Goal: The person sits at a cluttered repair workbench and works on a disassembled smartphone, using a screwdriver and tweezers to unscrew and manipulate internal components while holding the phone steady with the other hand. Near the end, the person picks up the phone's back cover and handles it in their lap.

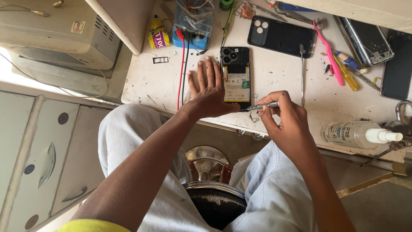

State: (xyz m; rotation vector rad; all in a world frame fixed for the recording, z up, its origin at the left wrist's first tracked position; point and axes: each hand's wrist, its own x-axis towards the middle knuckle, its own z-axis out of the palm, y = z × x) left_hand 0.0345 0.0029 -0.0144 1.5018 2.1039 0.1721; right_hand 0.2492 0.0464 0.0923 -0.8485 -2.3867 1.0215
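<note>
An opened phone (235,77) lies face down on the white workbench (279,81), its battery and camera block exposed. My left hand (208,88) rests flat beside it with fingers spread, the thumb pressing the phone's lower left edge. My right hand (285,116) pinches a thin metal screwdriver (262,105) whose tip touches the phone's bottom edge.
The phone's black back cover (281,36) lies behind. A metal spudger (302,73), pink toothbrush (328,51), yellow screwdriver (348,75), other phones (371,41), a spray bottle (358,134), red and black leads (182,73), a glue bottle (158,34) and a SIM tray (160,60) surround it.
</note>
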